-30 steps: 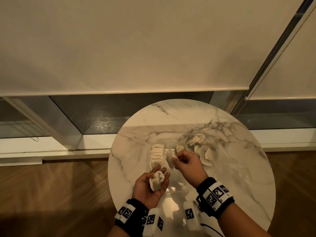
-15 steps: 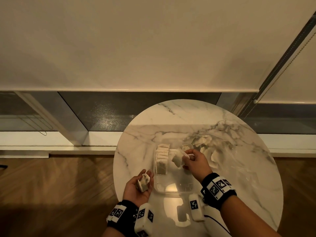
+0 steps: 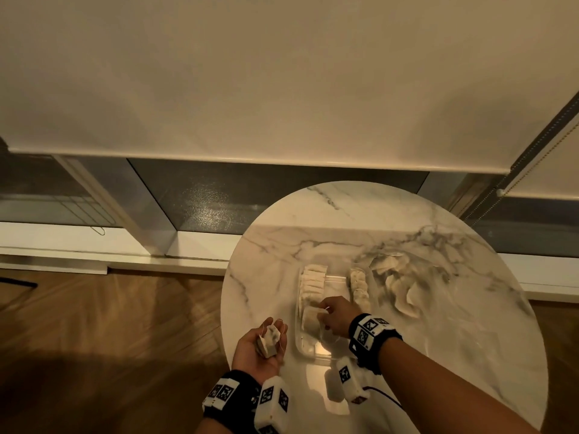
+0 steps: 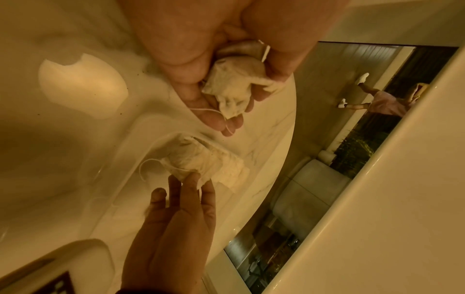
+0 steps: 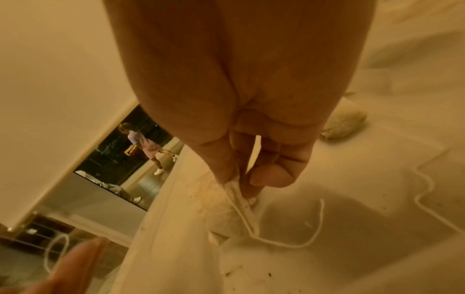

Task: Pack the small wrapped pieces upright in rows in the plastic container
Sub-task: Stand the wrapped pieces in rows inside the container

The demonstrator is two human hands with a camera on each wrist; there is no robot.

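A clear plastic container (image 3: 314, 353) stands on the round marble table (image 3: 438, 339). One row of small white wrapped pieces (image 3: 311, 281) stands upright along its left wall, a second row (image 3: 359, 286) along its right wall. My right hand (image 3: 321, 314) reaches into the container and pinches the top of one wrapped piece (image 5: 227, 213) at the near end of the left row; its string (image 5: 289, 243) loops loose. My left hand (image 3: 266, 339) hovers left of the container, fingers curled round a few more pieces (image 4: 234, 85).
A loose heap of wrapped pieces (image 3: 399, 278) lies on the table right of the container. The table's left edge runs just under my left hand, with wooden floor (image 3: 109, 339) beyond. A window sill and roller blind are behind.
My right hand has carried its piece from above the container's middle down to the near end of the left row. My left hand has drawn away left of the container.
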